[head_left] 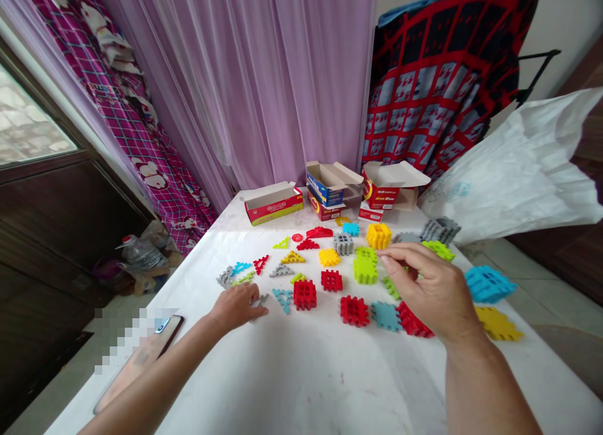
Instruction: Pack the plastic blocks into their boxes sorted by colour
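Observation:
My left hand rests on the white table, fingers curled around a small grey piece, beside a light blue triangle piece and a red square waffle block. My right hand hovers over the block spread with thumb and fingers pinched together at the edge of a lime green block. Whether it grips that block is unclear. More red blocks, a teal block, yellow blocks and grey blocks lie around.
Three open cardboard boxes stand at the table's far edge before a purple curtain. A white plastic bag lies at the right. A phone lies at the left table edge. Larger blue and yellow blocks sit right.

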A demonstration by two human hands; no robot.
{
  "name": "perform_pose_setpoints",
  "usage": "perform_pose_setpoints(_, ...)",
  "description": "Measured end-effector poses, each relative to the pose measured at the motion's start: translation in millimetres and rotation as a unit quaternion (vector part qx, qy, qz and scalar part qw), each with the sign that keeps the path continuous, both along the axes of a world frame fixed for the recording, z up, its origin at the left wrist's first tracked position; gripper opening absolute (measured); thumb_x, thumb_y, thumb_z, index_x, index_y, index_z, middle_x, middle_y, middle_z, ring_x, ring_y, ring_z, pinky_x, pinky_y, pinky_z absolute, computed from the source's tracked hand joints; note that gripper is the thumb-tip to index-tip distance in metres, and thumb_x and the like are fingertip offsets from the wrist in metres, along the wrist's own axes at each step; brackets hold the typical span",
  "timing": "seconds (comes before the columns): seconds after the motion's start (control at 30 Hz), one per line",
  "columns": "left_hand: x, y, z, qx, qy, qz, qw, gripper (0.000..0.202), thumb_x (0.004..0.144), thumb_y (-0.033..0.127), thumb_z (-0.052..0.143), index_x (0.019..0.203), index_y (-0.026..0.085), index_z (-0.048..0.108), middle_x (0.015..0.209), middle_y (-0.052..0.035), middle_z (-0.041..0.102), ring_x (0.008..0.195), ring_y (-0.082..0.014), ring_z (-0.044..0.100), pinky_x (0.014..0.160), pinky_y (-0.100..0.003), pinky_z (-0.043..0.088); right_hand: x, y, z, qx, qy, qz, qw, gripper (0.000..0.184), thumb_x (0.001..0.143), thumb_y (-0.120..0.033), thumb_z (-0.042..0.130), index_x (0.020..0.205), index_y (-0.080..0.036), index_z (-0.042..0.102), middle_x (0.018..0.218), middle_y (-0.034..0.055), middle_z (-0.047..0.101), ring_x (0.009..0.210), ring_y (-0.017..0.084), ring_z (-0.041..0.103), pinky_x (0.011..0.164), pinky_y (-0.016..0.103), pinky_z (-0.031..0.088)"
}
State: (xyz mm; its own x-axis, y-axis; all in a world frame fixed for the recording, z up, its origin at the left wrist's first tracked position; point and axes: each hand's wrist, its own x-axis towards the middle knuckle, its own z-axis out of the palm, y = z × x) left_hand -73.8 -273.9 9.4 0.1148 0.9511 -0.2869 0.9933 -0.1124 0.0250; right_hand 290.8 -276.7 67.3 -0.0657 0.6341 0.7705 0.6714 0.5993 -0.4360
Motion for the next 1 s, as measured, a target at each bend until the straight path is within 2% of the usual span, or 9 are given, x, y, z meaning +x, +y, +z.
perform_pose_setpoints(0.17,-2.3,5.1,-5.1,-0.016,-0.02,-0.001,1.0,0.031,0.09,0.042,0.058,0.105,0.016,0.062,0.105,-0.0055,0.065,0.094,-0.0173,0.062,0.084,-0.04,0.053,-2.6,-2.2,-0.4,0.005,-0.004,0.013,1.0,0.011,0.089,-0.024,0.058,0.085,-0.022,0.068,0.085,0.0034,0.071,0.076,0.018,0.067,0.071,0.03,0.053)
perform_pose_setpoints(0.47,-15.5,29.0,8.1,-0.024,-0.104,-0.02,0.994,0.031,0.091,0.04,0.057,0.109,0.016,0.062,0.108,-0.0053,0.065,0.093,-0.0173,0.064,0.082,-0.038,0.055,-3.2,-1.8,-3.4,0.007,-0.023,0.01,1.0,0.012,0.09,-0.026,0.056,0.086,-0.022,0.067,0.087,0.004,0.071,0.08,0.019,0.068,0.074,0.03,0.053)
perform_pose_setpoints(0.7,-16.3,32.7,-0.4,0.054,-0.086,0.011,0.995,0.029,0.092,0.039,0.056,0.113,0.019,0.061,0.119,-0.0077,0.062,0.104,-0.0193,0.061,0.092,-0.044,0.052,-1.7,-0.2,-4.7,0.017,-0.03,0.015,0.999,0.012,0.09,-0.025,0.056,0.087,-0.023,0.067,0.087,0.0033,0.071,0.081,0.018,0.068,0.075,0.03,0.054)
perform_pose_setpoints(0.87,-11.5,30.4,-1.0,0.051,-0.066,-0.005,0.997,0.032,0.091,0.039,0.057,0.116,0.019,0.06,0.122,-0.0082,0.061,0.108,-0.0205,0.06,0.094,-0.045,0.051,-3.1,3.7,-8.0,0.024,-0.042,0.016,0.999,0.012,0.09,-0.024,0.055,0.088,-0.022,0.067,0.086,0.003,0.071,0.08,0.018,0.068,0.074,0.029,0.054)
perform_pose_setpoints(1.0,-2.6,32.0,-1.0,0.036,-0.031,0.013,0.999,0.033,0.091,0.04,0.057,0.116,0.018,0.06,0.119,-0.008,0.062,0.105,-0.0204,0.061,0.091,-0.045,0.052,-6.4,3.9,-7.7,0.025,-0.047,0.022,0.998,0.013,0.09,-0.025,0.054,0.086,-0.022,0.066,0.086,0.0032,0.071,0.078,0.017,0.068,0.073,0.028,0.054)
